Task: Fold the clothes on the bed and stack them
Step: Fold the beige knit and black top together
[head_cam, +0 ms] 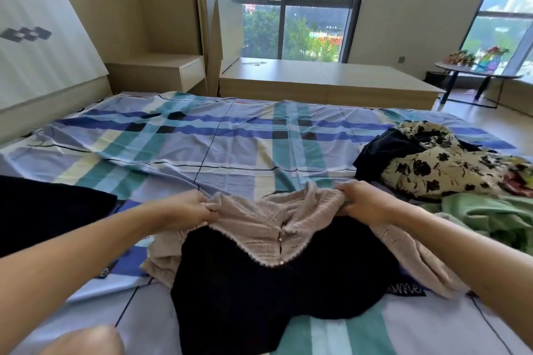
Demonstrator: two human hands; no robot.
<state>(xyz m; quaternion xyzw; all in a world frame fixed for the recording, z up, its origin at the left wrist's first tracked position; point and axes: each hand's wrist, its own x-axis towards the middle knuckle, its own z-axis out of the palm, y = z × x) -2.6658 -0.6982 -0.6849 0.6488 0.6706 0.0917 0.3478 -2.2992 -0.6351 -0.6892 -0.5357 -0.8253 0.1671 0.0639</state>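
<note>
Both arms reach forward over the bed (219,135). The left hand (184,209) and right hand (364,200) each pinch an upper corner of the beige top (271,225), fingers clenched on the cloth. The top stretches left to right between them, its buttoned edge sagging toward the person over a dark garment (259,282). Unfolded clothes (438,161) lie at right.

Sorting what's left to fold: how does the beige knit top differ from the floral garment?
The beige knit top is plain; the floral garment bears black flowers on cream. The top is stretched between the left hand and right hand, over a dark garment; the floral one lies crumpled and untouched at the right. Both are unfolded, on the bed.
</note>
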